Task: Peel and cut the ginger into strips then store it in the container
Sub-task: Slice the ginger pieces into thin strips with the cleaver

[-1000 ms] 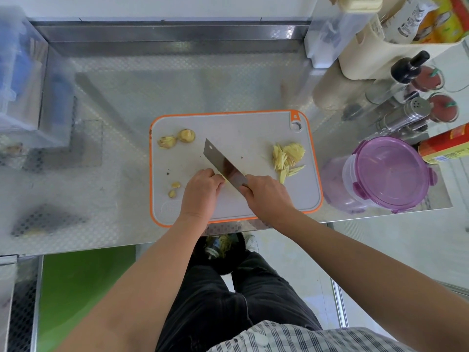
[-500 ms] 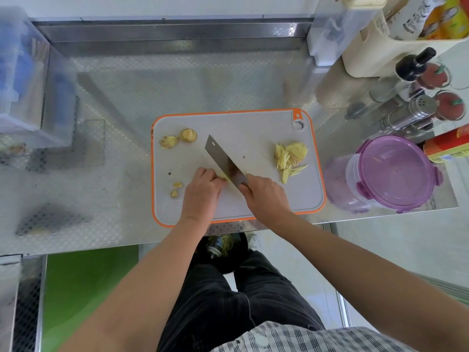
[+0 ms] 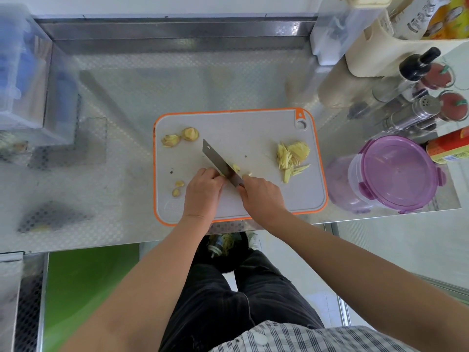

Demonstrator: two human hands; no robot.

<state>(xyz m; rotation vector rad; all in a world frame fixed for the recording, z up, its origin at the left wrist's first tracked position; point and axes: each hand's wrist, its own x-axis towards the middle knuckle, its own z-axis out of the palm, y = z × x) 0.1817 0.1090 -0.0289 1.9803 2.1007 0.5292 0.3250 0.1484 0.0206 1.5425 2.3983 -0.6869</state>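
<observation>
Steel-topped bench (image 3: 177, 80) carries a grey cutting board (image 3: 243, 133) with an orange rim. On it the left hand (image 3: 203, 191) curls its fingers (image 3: 215, 174) down over the ginger (image 3: 235, 168), pinning it to the board. The piece is mostly hidden beneath them, and only pale cut ends show just past the blade. The right hand (image 3: 261, 196) has its fingers clamped round the handle of the knife (image 3: 218, 161), whose blade stands against the left knuckles. Ginger strips (image 3: 291, 156) lie heaped near the board's right edge, and peel scraps (image 3: 180, 137) lie at its far left corner. The purple-lidded container (image 3: 396, 171) stands closed on the bench, right of the board.
</observation>
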